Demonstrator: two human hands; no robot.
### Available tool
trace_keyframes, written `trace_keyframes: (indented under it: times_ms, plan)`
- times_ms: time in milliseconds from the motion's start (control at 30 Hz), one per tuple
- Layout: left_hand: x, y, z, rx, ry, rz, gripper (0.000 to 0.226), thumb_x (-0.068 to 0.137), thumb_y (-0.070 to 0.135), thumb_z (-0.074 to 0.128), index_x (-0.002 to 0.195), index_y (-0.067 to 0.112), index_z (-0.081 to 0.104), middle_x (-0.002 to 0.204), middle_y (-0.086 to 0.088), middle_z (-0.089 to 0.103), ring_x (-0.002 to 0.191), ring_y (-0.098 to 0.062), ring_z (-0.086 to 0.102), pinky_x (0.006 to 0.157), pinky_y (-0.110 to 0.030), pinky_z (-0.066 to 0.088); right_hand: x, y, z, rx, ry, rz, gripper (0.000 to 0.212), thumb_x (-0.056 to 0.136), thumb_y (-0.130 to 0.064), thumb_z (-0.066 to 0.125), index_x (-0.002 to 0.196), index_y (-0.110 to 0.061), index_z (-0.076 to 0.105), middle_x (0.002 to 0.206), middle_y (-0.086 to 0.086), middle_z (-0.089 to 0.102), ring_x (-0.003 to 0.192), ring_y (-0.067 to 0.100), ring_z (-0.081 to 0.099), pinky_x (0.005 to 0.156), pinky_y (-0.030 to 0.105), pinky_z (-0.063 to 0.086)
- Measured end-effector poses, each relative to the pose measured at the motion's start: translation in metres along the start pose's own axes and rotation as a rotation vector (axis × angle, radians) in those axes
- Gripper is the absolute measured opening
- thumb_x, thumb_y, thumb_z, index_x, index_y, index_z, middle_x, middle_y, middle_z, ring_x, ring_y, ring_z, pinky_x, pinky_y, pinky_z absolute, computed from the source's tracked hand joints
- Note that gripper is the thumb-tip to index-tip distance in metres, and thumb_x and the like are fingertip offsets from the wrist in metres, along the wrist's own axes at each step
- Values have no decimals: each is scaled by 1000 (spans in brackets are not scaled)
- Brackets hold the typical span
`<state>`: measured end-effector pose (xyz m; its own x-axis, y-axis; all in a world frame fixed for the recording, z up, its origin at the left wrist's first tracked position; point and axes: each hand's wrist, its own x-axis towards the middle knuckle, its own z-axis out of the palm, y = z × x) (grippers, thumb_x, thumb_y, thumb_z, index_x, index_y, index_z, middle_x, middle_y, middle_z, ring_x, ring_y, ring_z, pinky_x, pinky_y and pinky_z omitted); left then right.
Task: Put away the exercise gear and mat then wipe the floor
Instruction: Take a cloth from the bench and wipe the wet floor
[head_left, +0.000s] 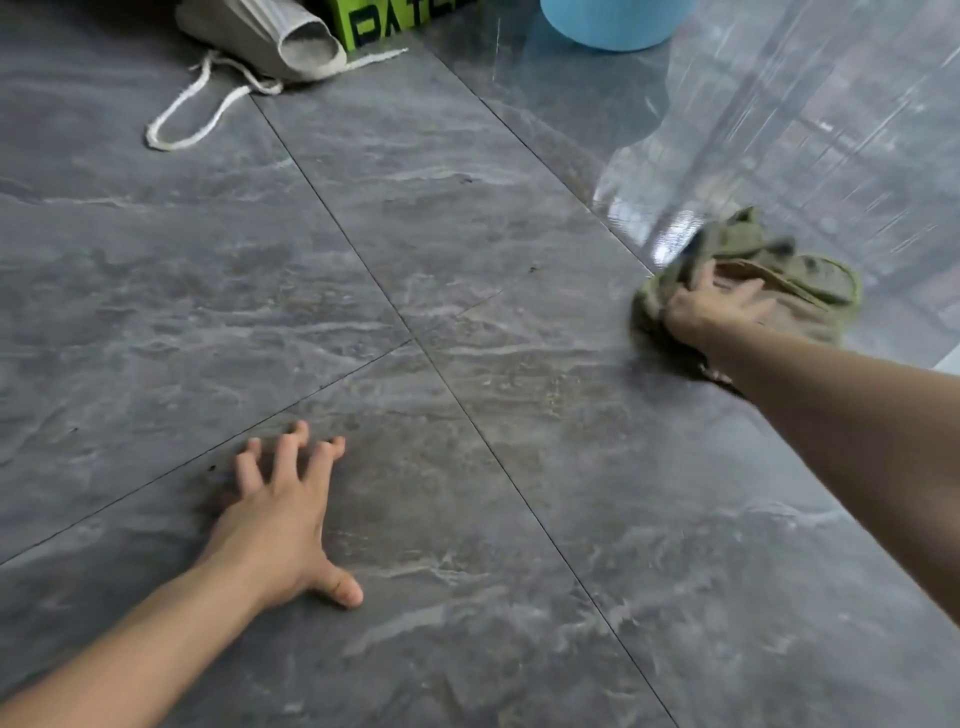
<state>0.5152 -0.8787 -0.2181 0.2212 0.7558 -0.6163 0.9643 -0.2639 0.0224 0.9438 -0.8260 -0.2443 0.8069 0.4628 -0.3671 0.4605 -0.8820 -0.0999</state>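
My right hand (714, 306) presses down on a crumpled green cloth (810, 280) on the grey tiled floor (415, 234) at the right, fingers gripping its folds. A wet, shiny patch of floor (753, 130) spreads behind the cloth. My left hand (280, 514) rests flat on the floor at the lower left, fingers spread, holding nothing. At the top left lies a rolled grey mat (296, 36) inside a pale drawstring bag (218, 26), its white cord (208, 109) trailing over the tiles.
A light blue bucket (608, 21) stands at the top edge, right of centre. A green and black box (384, 23) with lettering sits beside the bag. Tile seams cross the floor diagonally.
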Motion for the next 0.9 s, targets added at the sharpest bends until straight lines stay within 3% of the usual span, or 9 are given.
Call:
trace_keyframes:
  times_ms: [100, 267, 367, 467, 600, 733, 833, 900]
  plan:
    - [1, -1, 0, 23, -15, 2, 148, 34, 71, 82, 148, 30, -3, 152, -4, -14, 140, -41, -3, 112, -47, 31, -48, -71, 19, -107, -69, -408, 60, 96, -49, 28, 148, -49, -2, 161, 12, -15, 146, 40, -13, 105, 75, -1]
    - [2, -1, 0, 42, -20, 6, 151, 33, 76, 77, 149, 27, -6, 152, -7, -11, 140, -43, -3, 117, -49, 19, -180, -188, 90, -300, -213, -1027, 54, 99, -41, 28, 149, -48, 8, 162, 3, -15, 146, 37, -17, 99, 80, -8]
    - [1, 0, -3, 30, -30, -5, 150, 36, 72, 81, 150, 30, -7, 153, -4, -13, 140, -42, -3, 117, -48, 21, -198, -197, 97, -407, -263, -1197, 52, 101, -46, 27, 149, -49, 9, 162, -3, -11, 148, 32, -13, 101, 79, -2]
    - [0, 0, -4, -1, -36, -15, 151, 34, 70, 83, 149, 31, -6, 154, -2, -16, 141, -40, -6, 115, -48, 27, -147, -174, 75, -314, -190, -1075, 52, 100, -49, 26, 150, -49, 10, 163, -7, -6, 149, 27, -8, 108, 72, 4]
    - [2, -1, -4, 41, -36, -11, 153, 32, 75, 79, 150, 27, -7, 153, -6, -13, 140, -43, -4, 118, -48, 18, -55, -96, 35, -110, -6, -643, 56, 96, -51, 29, 149, -48, 13, 163, -4, -1, 149, 26, -3, 107, 71, 6]
    - [2, 2, -5, 13, -19, -5, 152, 33, 71, 82, 150, 28, -4, 153, -4, -13, 140, -43, -3, 114, -47, 28, -3, -14, 7, -45, 69, -205, 60, 94, -55, 28, 150, -45, 10, 163, 1, -2, 149, 30, -4, 107, 73, 6]
    - [3, 1, -3, 35, -30, -2, 151, 33, 69, 83, 149, 28, -5, 151, -4, -13, 139, -43, -2, 111, -48, 33, -5, -26, 5, -38, 11, -153, 60, 95, -51, 25, 151, -45, 4, 163, 3, -9, 148, 34, -10, 106, 74, 1]
    - [5, -1, -1, 50, -26, 4, 151, 33, 70, 83, 149, 28, -5, 149, -4, -13, 138, -43, -1, 111, -48, 32, -20, -48, 12, -54, -6, -227, 58, 96, -48, 25, 150, -46, 3, 162, 3, -11, 148, 34, -12, 105, 75, -1]
